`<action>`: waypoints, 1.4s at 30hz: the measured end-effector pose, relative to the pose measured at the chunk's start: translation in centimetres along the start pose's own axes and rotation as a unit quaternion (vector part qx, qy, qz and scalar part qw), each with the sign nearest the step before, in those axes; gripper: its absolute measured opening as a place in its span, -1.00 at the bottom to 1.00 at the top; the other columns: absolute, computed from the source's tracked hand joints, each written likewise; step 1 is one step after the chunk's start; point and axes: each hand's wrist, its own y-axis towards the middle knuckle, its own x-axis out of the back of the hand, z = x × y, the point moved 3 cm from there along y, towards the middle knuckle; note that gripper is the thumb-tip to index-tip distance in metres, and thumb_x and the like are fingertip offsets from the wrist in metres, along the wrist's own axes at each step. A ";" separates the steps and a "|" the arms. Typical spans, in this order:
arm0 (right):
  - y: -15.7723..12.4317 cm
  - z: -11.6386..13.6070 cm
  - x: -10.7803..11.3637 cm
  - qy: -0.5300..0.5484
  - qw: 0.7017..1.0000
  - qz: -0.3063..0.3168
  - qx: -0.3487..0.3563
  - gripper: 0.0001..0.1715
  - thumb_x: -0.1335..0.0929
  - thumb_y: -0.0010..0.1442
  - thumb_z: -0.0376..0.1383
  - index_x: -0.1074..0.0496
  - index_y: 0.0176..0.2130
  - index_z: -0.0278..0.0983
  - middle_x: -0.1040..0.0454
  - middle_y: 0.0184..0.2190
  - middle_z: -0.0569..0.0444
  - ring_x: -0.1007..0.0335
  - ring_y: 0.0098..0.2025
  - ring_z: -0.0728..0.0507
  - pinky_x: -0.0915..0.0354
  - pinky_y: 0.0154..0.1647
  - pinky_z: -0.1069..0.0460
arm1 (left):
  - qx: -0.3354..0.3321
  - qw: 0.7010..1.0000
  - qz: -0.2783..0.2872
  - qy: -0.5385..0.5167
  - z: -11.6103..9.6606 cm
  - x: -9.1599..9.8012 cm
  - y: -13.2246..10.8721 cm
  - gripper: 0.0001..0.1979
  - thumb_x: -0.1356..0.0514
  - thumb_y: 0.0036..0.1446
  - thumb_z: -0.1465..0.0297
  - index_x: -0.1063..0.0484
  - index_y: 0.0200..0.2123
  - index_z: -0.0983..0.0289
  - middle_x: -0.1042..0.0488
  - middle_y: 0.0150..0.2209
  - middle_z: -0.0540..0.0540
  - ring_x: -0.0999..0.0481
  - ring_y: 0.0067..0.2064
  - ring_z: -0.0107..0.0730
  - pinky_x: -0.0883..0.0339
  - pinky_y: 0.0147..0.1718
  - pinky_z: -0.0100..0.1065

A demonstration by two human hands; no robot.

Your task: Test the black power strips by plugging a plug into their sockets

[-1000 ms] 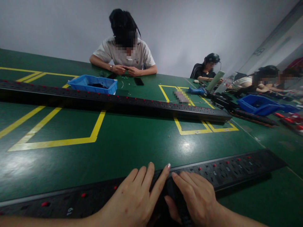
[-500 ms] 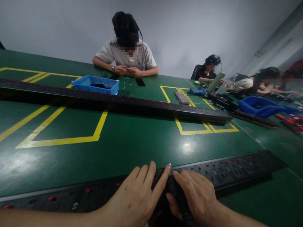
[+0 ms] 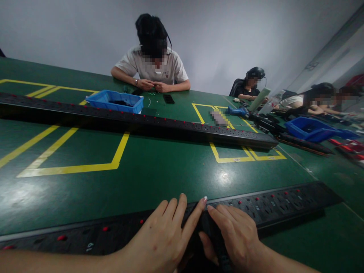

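A long black power strip (image 3: pixel 273 212) with red switches and white numbers lies across the near side of the table. My left hand (image 3: pixel 160 237) rests over its middle, with the fingers reaching to its far edge and the index finger stretched out beside a black plug (image 3: pixel 210 231). The thumb of that hand is hidden. My right hand (image 3: pixel 239 231) is closed around the plug, thumb on the near side, with its ribbed cord end running down toward me. The plug's front, against the strip, cannot be seen.
Farther back lies a second long power strip (image 3: pixel 159 127). Behind it stands a blue tray (image 3: pixel 113 102) of dark parts. A co-worker (image 3: pixel 153 64) sits opposite; others sit at right, near a blue bin (image 3: pixel 313 131) and tools. Yellow tape (image 3: pixel 71 170) marks the green table.
Almost nothing differs. Both hands keep their places on the strip and plug, and the view has shifted very slightly.
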 end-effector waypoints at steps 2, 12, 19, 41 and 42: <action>0.0 0.0 0.0 0.003 1.000 0.003 0.000 -0.71 -0.22 0.06 -0.28 -0.25 -0.20 -0.39 -0.44 -0.50 -0.03 -0.39 -0.50 -0.10 -0.33 -0.54 0.03 | 0.000 1.000 -0.005 -0.002 0.0 0.0 0.0 -0.10 -0.06 0.05 0.22 0.51 0.22 0.43 -0.17 0.07 0.55 -0.34 -0.06 0.12 -0.26 -0.17 -0.05; -0.2 0.1 -0.1 -0.001 1.000 0.016 -0.005 -0.64 -0.22 0.05 -0.27 -0.26 -0.15 -0.40 -0.47 -0.41 -0.04 -0.42 -0.42 -0.09 -0.35 -0.44 0.04 | 0.004 1.000 -0.021 -0.001 -0.1 0.0 -0.2 -0.08 -0.07 0.05 0.15 0.48 0.22 0.44 -0.16 0.08 0.57 -0.34 -0.06 0.14 -0.24 -0.17 -0.04; -0.1 0.0 -0.1 -0.001 1.000 0.020 0.000 -0.65 -0.22 0.07 -0.27 -0.26 -0.15 -0.41 -0.48 -0.43 -0.04 -0.42 -0.44 -0.09 -0.36 -0.47 0.03 | 0.004 1.000 -0.029 0.005 -0.1 0.0 -0.2 -0.08 -0.08 0.05 0.13 0.45 0.23 0.43 -0.16 0.09 0.55 -0.32 -0.05 0.13 -0.23 -0.16 -0.06; 0.0 0.0 -0.2 0.004 1.000 0.012 0.000 -0.68 -0.22 0.06 -0.29 -0.28 -0.19 -0.43 -0.44 -0.49 -0.01 -0.38 -0.48 -0.08 -0.33 -0.50 0.04 | -0.011 1.000 -0.008 0.012 0.1 0.5 -0.1 -0.18 0.02 0.13 0.22 0.52 0.21 0.45 -0.17 0.08 0.57 -0.36 -0.05 0.12 -0.28 -0.17 -0.08; 0.0 0.0 -0.1 0.004 1.000 0.013 -0.001 -0.69 -0.22 0.06 -0.29 -0.28 -0.19 -0.43 -0.44 -0.50 -0.01 -0.38 -0.48 -0.08 -0.33 -0.50 0.05 | -0.013 1.000 -0.006 0.010 0.1 0.5 -0.1 -0.17 0.01 0.12 0.22 0.52 0.21 0.45 -0.17 0.08 0.58 -0.35 -0.04 0.13 -0.28 -0.16 -0.07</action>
